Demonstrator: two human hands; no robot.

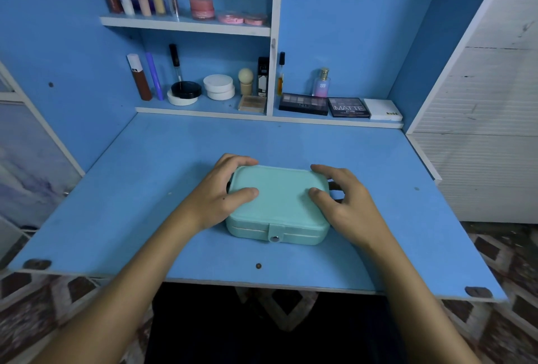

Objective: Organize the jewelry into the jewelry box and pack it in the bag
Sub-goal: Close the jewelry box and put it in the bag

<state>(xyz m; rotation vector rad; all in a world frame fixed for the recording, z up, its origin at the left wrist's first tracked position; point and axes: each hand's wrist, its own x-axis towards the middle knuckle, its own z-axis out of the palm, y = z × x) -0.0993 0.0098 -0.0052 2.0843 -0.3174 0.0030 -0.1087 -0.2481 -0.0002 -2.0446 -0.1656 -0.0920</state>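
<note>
Now both hands are gripping the closed mint jewelry box (278, 203) on the blue desk (145, 203): left hand (221, 189) and right hand (342, 200) curling over its ends; it looks light, rigid, smooth, best held by its short sides

jewelry box (278, 203) on desk (145, 218) | hands at sides | shelves (186, 24) behind
</note>
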